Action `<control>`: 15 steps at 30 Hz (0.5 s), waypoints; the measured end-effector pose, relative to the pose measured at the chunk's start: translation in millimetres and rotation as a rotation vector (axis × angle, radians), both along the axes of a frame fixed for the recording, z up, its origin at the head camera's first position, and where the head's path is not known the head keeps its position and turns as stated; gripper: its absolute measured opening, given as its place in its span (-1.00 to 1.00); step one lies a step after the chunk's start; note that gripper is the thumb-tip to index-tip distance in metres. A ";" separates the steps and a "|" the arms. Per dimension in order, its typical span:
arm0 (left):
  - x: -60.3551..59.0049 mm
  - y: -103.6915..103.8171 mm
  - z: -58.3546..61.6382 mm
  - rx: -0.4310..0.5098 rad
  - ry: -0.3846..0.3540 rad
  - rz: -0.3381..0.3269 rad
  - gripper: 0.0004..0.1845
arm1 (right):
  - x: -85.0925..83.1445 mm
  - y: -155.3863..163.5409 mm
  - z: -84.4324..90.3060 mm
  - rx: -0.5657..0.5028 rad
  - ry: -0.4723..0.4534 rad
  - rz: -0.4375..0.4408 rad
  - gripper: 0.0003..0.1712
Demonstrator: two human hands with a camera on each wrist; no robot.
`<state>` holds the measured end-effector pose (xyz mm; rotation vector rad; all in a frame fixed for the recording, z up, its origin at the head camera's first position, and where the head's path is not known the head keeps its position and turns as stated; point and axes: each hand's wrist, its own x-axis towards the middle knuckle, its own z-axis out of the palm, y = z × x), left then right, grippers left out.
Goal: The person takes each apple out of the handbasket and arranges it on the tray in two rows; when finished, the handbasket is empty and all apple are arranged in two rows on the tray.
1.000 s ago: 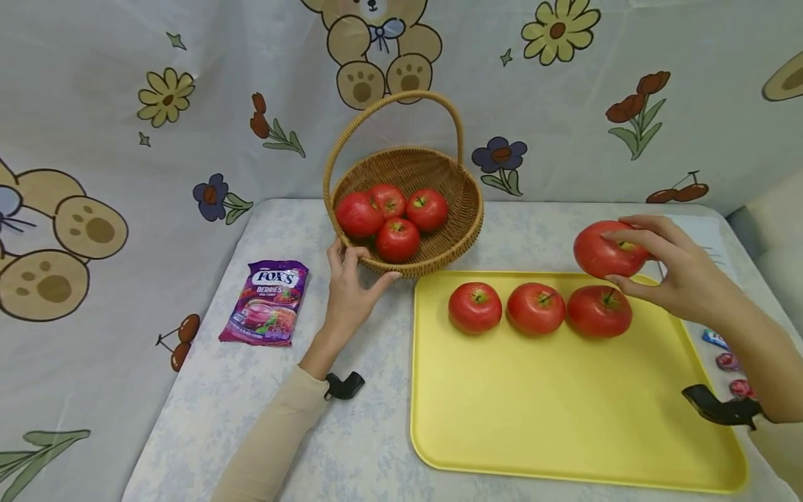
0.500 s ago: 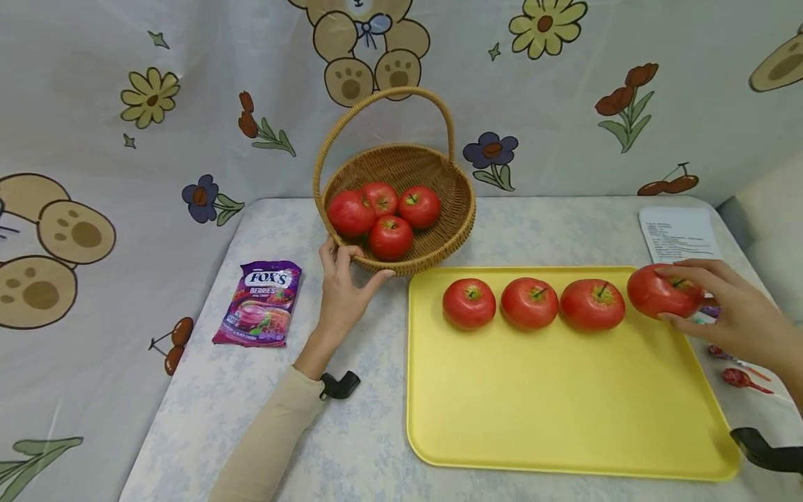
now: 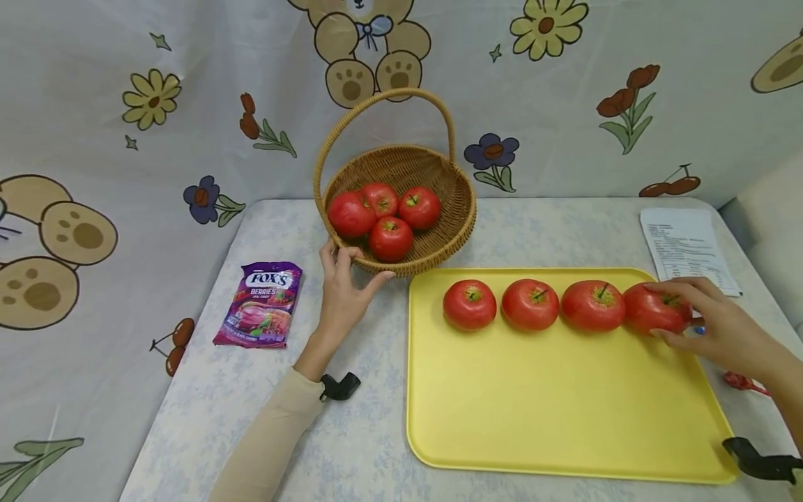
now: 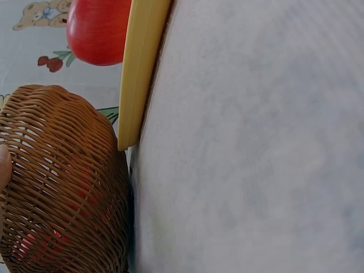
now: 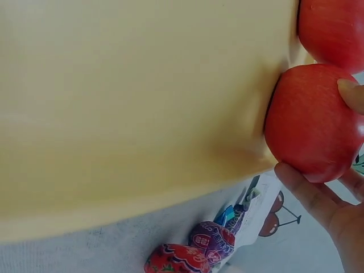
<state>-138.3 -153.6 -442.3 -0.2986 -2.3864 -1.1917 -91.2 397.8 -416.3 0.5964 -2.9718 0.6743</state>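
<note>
Low in the head view lies a flat yellow plastic tray point(image 3: 564, 418), its near part bare. Across its far edge, centre right of the frame, runs a row of four red apples. The right hand point(image 3: 721, 328) curls its fingers point(image 5: 310, 193) and thumb round the glossy red apple at the right end of the row point(image 3: 655, 309); this apple rests on the tray, touching the third red apple point(image 3: 592, 305) beside it. Further left sit the second red apple point(image 3: 530, 304) and the leftmost red apple point(image 3: 469, 305).

Left of centre, the left hand point(image 3: 343, 289) grips the near rim of a round woven wicker basket with an arched handle point(image 3: 452, 202), just beyond the tray's upper left corner. Four more red apples point(image 3: 389, 217) are heaped inside.

Everything stands on a pale mottled tablecloth point(image 3: 276, 418). A purple candy bag point(image 3: 260, 305) lies at the left, a printed white paper sheet point(image 3: 686, 247) at the upper right, and wrapped sweets point(image 5: 193, 250) sit off the tray's right edge. A cartoon bear-and-flower curtain point(image 3: 125, 104) hangs behind.
</note>
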 end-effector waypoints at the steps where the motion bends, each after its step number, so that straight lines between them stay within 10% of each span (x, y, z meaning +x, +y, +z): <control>1: 0.1 0.1 0.2 -0.001 -0.001 0.001 -0.42 | 0.1 0.2 -0.3 -0.003 -0.010 -0.004 -0.14; 15: 1.4 1.8 1.7 -0.010 0.006 0.006 -0.43 | 3.6 -4.8 4.7 -0.001 -0.090 -0.053 -0.21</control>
